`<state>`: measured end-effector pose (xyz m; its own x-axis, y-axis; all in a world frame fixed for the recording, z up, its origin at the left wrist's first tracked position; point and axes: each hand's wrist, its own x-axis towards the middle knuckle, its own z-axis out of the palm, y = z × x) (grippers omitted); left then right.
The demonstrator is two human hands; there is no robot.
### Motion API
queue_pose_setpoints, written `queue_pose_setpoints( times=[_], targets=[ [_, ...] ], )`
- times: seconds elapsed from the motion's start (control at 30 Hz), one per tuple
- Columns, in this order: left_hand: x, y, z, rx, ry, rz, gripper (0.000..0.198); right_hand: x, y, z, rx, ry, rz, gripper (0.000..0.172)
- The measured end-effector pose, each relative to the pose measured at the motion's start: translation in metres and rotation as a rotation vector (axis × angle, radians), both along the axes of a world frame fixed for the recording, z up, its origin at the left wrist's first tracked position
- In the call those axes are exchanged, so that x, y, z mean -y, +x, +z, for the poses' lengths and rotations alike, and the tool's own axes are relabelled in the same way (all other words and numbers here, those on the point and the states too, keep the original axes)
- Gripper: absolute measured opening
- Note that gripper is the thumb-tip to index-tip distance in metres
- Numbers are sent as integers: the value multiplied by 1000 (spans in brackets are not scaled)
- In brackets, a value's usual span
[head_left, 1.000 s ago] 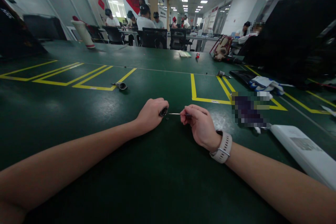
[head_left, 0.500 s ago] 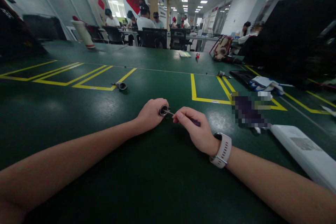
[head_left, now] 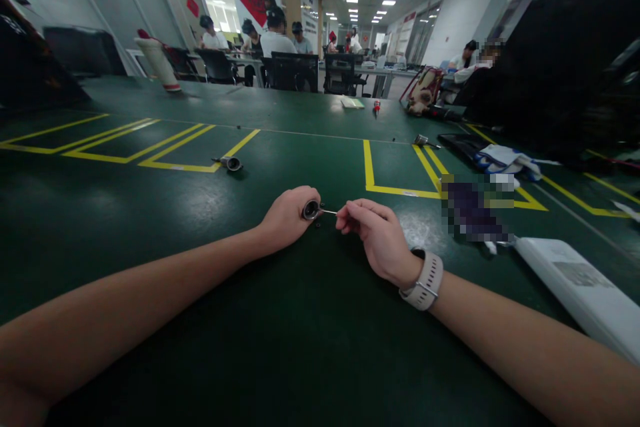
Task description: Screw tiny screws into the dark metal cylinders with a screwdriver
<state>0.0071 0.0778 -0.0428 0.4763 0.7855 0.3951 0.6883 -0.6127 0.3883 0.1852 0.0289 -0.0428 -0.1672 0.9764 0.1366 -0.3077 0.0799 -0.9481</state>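
Note:
My left hand (head_left: 289,217) is closed around a small hollow metal part (head_left: 311,209), its round dark opening turned toward me. In my right hand (head_left: 377,233), thumb and fingers pinch a thin screwdriver (head_left: 329,212). Its bright shaft points left and its tip is at the right rim of the metal part; the handle is hidden by the fingers. Close to the metal part, a tiny dark piece (head_left: 317,225) lies on the table.
Another metal part (head_left: 232,163) lies by the yellow tape at left, and a similar one (head_left: 421,140) at right. A white box (head_left: 575,280) stands beside my right forearm. Farther back are a red screwdriver (head_left: 377,107), a cloth (head_left: 507,159) and a tumbler (head_left: 159,63). People sit beyond the table.
My right hand has drawn slightly right and turned, and the screwdriver's shaft has moved from inside the metal part's opening to its right rim. My left hand stays nearly still.

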Motion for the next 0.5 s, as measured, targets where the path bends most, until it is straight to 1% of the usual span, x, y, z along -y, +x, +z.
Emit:
queue_pose_setpoints(
  times=[0.07, 0.13, 0.17, 0.27, 0.33, 0.4, 0.5],
  targets=[
    [0, 0, 0, 5, -3, -3, 15, -2, 0, 0, -72, -94, 20, 19],
    [0, 0, 0, -8, 8, -4, 14, -2, -1, -1, -92, -119, 15, 19],
    [0, 0, -1, -24, 19, -4, 13, -1, -1, -1, -74, -94, 0, 19],
    [0, -1, -2, -75, 63, 3, 12, 4, -2, -1, 56, 48, -48, 19],
    [0, -1, -2, -86, 82, 2, 12, 6, -3, 0, 100, 90, -33, 19],
    [1, -1, -2, -61, 92, -6, 12, 6, -3, 1, 45, 41, -8, 19],
    [2, -1, -2, 45, 90, -40, 15, 2, -2, 2, -101, -93, 16, 20]
  ],
)
